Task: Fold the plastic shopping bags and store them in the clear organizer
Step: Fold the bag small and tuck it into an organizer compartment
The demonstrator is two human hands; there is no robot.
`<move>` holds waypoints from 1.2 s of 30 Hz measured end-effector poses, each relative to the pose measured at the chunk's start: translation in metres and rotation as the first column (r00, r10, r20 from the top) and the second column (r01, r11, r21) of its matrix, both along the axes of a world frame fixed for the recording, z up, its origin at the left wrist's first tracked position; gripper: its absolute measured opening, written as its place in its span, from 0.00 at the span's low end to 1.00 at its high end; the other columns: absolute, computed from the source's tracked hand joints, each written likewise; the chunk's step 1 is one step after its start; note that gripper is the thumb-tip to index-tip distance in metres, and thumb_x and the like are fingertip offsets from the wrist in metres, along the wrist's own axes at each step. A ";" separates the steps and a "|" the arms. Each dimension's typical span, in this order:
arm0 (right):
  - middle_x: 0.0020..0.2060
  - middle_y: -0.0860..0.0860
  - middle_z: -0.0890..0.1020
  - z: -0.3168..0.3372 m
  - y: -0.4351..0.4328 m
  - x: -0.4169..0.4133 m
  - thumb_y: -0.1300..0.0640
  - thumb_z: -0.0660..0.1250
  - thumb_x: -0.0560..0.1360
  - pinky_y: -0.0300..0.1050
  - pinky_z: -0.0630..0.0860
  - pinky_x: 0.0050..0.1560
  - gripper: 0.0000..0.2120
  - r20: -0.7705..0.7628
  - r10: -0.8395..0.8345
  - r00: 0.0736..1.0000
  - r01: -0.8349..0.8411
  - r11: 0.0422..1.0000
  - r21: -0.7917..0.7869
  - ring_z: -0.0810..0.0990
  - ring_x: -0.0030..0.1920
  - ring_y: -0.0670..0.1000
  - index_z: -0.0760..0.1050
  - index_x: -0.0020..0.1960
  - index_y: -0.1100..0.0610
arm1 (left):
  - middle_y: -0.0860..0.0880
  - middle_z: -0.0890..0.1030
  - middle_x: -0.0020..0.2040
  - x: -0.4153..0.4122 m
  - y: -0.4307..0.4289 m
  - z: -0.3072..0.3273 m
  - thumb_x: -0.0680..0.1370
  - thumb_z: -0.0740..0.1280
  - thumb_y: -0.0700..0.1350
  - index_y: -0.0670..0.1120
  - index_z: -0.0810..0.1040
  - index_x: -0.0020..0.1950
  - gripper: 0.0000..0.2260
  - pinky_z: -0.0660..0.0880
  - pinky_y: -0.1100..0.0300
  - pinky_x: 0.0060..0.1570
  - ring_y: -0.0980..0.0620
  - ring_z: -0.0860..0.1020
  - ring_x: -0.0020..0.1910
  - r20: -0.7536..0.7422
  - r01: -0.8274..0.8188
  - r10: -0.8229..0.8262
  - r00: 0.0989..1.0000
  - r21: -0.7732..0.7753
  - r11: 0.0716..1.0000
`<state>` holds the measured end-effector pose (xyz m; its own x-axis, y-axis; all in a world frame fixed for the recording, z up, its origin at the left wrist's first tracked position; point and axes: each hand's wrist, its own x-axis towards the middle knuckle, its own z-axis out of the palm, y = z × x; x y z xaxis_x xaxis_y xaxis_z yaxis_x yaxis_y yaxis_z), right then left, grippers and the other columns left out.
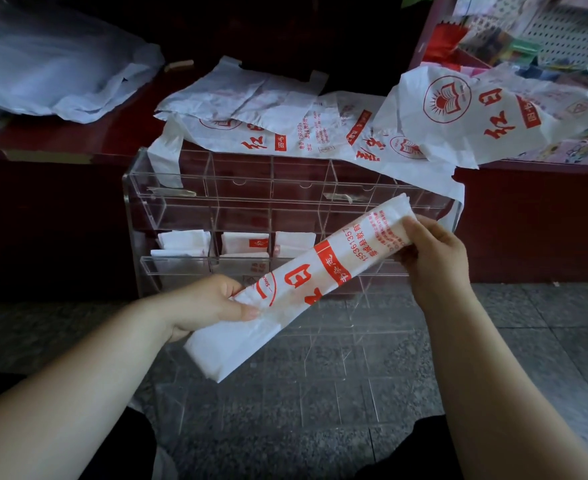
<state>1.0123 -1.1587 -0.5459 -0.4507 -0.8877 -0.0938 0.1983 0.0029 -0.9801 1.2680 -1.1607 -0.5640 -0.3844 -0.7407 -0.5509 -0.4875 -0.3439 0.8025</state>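
**A long bag in our two hands**

We hold one bag (pixel 306 282) up in the air in front of the organizer (pixel 195 188). The bag is white with red print, and it is folded into a long, thin strip. The strip slants, low on the left and high on the right. Our left hand (pixel 202 303) pinches it near the low end, thumb on top and fingers under. Our right hand (pixel 431 258) grips the high end, with the fingers curled round it.

The organizer is clear and stands on the grey floor (pixel 320 427), up against the dark red counter (pixel 43 143). It has rows of small boxes. In the bottom row, the three boxes on the left each have folded bags (pixel 185 242) in them.

Loose bags (pixel 257 102) lie flat on the counter behind the organizer. Some hang over its top edge. One big bag (pixel 476 112) sits higher on the right. A crumpled clear bag (pixel 43 64) lies on the counter far to the left.
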 end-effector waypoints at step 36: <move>0.53 0.44 0.74 -0.022 0.005 0.083 0.59 0.60 0.78 0.28 0.72 0.46 0.22 -0.394 0.399 0.828 -0.429 0.903 0.014 0.74 0.47 0.37 0.60 0.70 0.52 | 0.55 0.81 0.28 -0.015 0.007 -0.003 0.77 0.61 0.36 0.44 0.76 0.41 0.08 0.75 0.72 0.32 0.62 0.79 0.28 -0.420 -0.440 0.412 0.809 0.034 0.898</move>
<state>1.0954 -1.1539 -0.5683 -0.0263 -0.9965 0.0789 -0.1909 -0.0725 -0.9789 1.2533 -1.1538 -0.5668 -0.2005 -0.9098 -0.3633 0.0706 -0.3833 0.9209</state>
